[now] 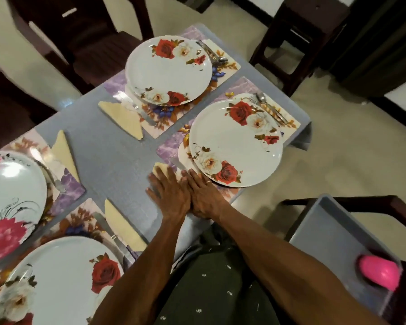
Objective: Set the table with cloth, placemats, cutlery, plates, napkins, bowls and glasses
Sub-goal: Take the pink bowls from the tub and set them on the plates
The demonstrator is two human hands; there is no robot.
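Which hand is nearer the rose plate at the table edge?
Right. The right hand lies flat just beside the plate; the left hand lies farther away, pressing the napkin.

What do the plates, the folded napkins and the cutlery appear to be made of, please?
The plates look like glossy white melamine or glazed ceramic with printed roses; which one is unclear. The napkins seem to be matte cream cloth or paper, folded flat with sharp creases. The cutlery looks like polished metal, showing bright glints.

Bare grey cloth [108, 146] runs open between the four placemats. Folded napkins [121, 118] and plates [168, 69] flank it.
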